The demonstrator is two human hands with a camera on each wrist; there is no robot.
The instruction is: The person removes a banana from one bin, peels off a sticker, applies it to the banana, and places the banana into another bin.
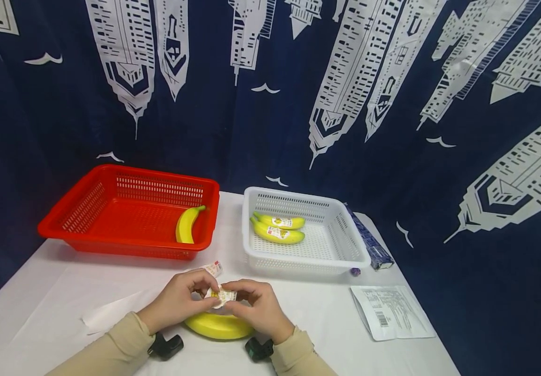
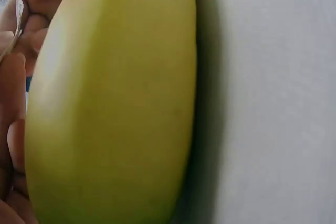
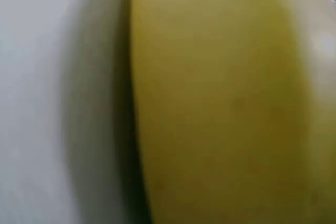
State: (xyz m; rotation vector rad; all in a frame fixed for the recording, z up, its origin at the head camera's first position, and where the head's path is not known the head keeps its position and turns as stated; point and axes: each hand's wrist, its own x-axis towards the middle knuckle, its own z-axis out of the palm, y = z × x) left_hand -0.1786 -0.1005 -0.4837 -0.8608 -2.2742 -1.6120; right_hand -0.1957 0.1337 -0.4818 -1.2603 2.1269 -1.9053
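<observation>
A navy curtain (image 1: 223, 136) printed with white upside-down skyscrapers and small birds hangs behind a table covered in a plain white cloth (image 1: 317, 324). At the table's near side, a person in beige sleeves (image 1: 122, 342) works with both bare hands. The left hand (image 1: 181, 295) has its thumb and fingers bent together, pinching one side of a small white printed paper label with yellow marks (image 1: 221, 296). The right hand (image 1: 261, 308) pinches the other side with thumb and forefinger, its remaining fingers partly hidden, so the label is held up between the two sets of fingertips.

A large, smooth yellow banana (image 1: 218, 328) lies crosswise on the cloth just below the label, on the person's side of it, its ends partly behind the hands; whether either hand touches it I cannot tell. Both wrist views are nearly filled by its bare yellow skin.

Just beyond the left hand lies a white strip with red print (image 1: 215, 268), and a blank white sheet of paper (image 1: 112, 313) is beside the left forearm. Farther back, a red perforated plastic basket (image 1: 134, 253) holds one yellow banana with a green tip (image 1: 186, 225). To its right, a white perforated plastic basket (image 1: 298, 263) holds two labelled yellow bananas (image 1: 279, 235) side by side. A silvery-white printed pouch (image 1: 390, 313) lies near the right edge.
</observation>
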